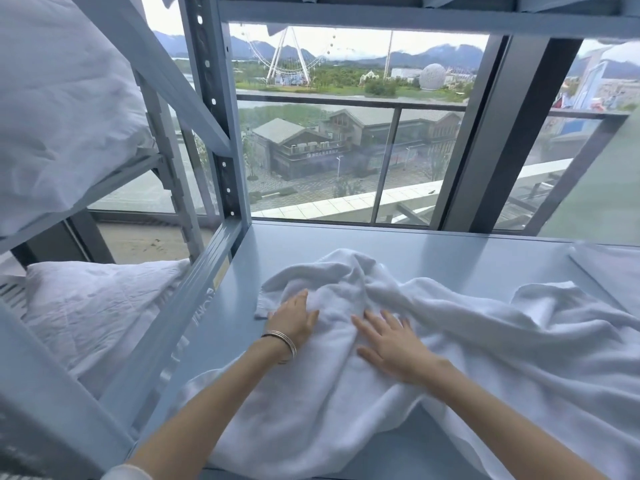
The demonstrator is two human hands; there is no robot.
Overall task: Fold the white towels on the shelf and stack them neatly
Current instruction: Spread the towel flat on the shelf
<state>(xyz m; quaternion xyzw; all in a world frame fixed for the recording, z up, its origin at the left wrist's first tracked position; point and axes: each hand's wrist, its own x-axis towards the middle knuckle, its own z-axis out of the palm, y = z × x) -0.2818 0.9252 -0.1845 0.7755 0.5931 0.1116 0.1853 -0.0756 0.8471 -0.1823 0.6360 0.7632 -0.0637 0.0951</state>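
Two hands lie on one rumpled white towel (346, 358) spread over the pale blue shelf (450, 251). The left hand (294, 318) rests flat on the towel's left end, fingers straight and close together, pointing away from the person; nothing is gripped. Three or so thin silver bangles (284, 342) circle its wrist, though the exact count is hard to tell. The right hand (388, 341) lies just beside it, apart from it, palm down with fingers spread and relaxed, pressing the cloth without holding it.

Beyond the left hand's fingertips the towel bunches up into one raised hump, and one corner of it sits flat on the shelf just left of that hand. To the right of the right hand the cloth runs on in loose folds to the frame edge, and below both forearms it hangs over the near edge of the shelf. Whether this is a single towel or more than one overlapping cannot be told.

Far right of the right hand, one flat folded white cloth (609, 271) lies at the shelf's edge. Left of the left hand, past the shelf's metal upright (221, 133), two white pillows sit on a neighbouring rack: one upper pillow (62, 109) and one lower pillow (97, 313). Behind the shelf stands one large window (346, 133).
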